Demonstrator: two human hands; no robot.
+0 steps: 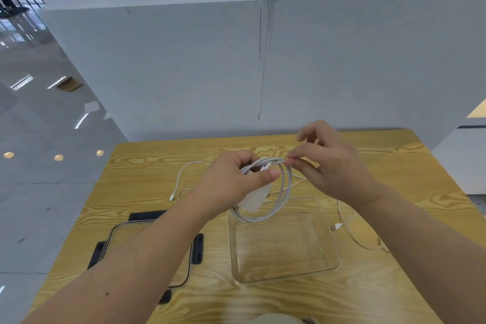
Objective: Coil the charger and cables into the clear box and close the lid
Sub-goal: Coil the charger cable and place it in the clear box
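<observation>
My left hand [234, 179] holds a white cable coil [278, 201] and the white charger block [254, 198] in the air, just above the far edge of the clear box [334, 260]. At the top of the coil, my right hand [334, 166] pinches the cable between thumb and forefinger. The clear box stands open and empty on the wooden table [289, 300]. Its clear lid [188, 271], with black latches, lies flat to the left of the box, partly under my left forearm. A second white cable [181, 176] lies loose at the far left. Another thin cable [349, 226] lies right of the box.
A white partition wall [263, 60] stands right behind the table's far edge. Shiny grey floor [39, 139] lies to the left of the table. A pale rounded object [278, 319] shows at the bottom edge.
</observation>
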